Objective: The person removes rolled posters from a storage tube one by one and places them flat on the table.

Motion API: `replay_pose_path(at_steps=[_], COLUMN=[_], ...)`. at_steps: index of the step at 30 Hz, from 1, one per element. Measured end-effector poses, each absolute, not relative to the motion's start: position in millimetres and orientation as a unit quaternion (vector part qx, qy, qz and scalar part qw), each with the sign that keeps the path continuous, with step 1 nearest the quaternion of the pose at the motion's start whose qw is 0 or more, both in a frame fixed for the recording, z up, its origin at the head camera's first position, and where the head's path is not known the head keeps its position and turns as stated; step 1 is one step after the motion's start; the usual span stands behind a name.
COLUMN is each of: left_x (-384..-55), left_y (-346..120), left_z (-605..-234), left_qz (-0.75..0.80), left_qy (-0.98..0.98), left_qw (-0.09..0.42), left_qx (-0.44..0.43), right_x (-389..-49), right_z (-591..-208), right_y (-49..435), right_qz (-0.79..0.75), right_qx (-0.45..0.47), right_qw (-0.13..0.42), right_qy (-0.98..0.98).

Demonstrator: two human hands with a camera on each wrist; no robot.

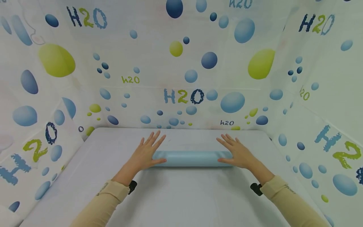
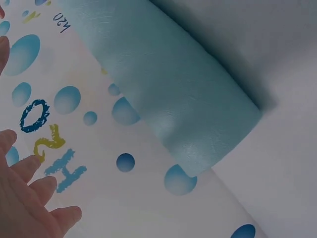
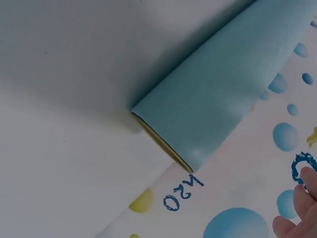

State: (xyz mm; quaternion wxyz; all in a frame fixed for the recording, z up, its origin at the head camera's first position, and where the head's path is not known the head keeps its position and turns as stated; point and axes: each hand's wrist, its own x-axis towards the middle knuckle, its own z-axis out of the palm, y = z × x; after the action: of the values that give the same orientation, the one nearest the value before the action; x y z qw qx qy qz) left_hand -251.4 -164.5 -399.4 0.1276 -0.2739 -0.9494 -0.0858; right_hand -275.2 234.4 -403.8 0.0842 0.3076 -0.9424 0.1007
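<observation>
A light blue roll of sheet material (image 1: 193, 158) lies crosswise on the white table. In the head view my left hand (image 1: 147, 154) is at its left end, fingers straight and spread, the thumb reaching over the near side. My right hand (image 1: 239, 154) mirrors this at the right end, with its fingers spread too. Neither hand curls round the roll. The left wrist view has the left hand's fingertips (image 2: 44, 188) apart from the roll (image 2: 163, 84). From the right wrist, the roll's open end (image 3: 163, 144) shows a yellowish inner layer, with fingertips (image 3: 302, 198) at the lower right.
The white table (image 1: 181, 195) extends in front of the roll and to both sides. Behind it and at the sides hang white sheets (image 1: 153, 56) printed with blue and green drops and H2O lettering. A dark wrist band piece (image 1: 256, 189) sits at the right cuff.
</observation>
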Motion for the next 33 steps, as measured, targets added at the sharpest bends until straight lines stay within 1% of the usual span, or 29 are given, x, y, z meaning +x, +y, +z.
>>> replay_pose_path(at_steps=[20, 33], left_x=[-259.0, -262.9], left_y=[-174.9, -171.0], left_z=[-433.1, -449.4], left_qz=[-0.13, -0.135], left_qy=[-0.95, -0.949], left_qw=[0.118, 0.113], left_qx=[-0.258, -0.261], right_x=[-281.6, -282.8], right_z=[-430.9, -448.7], right_y=[222.4, 220.0], right_qz=[0.109, 0.139], right_qx=[0.318, 0.304], right_qw=[0.088, 0.058], right_qy=[-0.938, -0.941])
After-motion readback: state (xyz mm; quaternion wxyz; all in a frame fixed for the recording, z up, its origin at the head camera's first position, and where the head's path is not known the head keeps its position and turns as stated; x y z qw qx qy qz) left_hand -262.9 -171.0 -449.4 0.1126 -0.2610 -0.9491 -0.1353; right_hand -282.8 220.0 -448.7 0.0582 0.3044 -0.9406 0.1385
